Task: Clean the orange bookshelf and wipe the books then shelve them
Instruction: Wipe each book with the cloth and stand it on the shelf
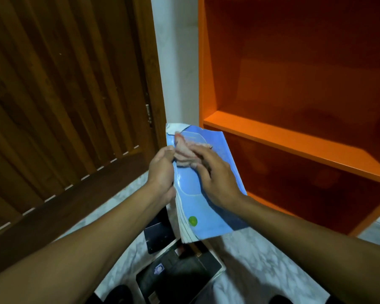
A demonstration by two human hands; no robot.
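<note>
A light blue soft-cover book (pixel 198 207) is held up in front of me, its cover facing me. My left hand (pixel 161 172) grips its left edge near the top. A pale pink cloth (pixel 185 151) lies on the cover's upper part, and my right hand (pixel 215 174) presses on it with its fingers over the cloth. The orange bookshelf (pixel 294 137) stands to the right with bare shelves. More dark books (pixel 176 273) lie stacked on the floor below the held book.
A brown slatted wooden door (pixel 64 106) fills the left side. A strip of white wall (pixel 176 62) separates it from the shelf. The floor is white marble tile (pixel 261 266).
</note>
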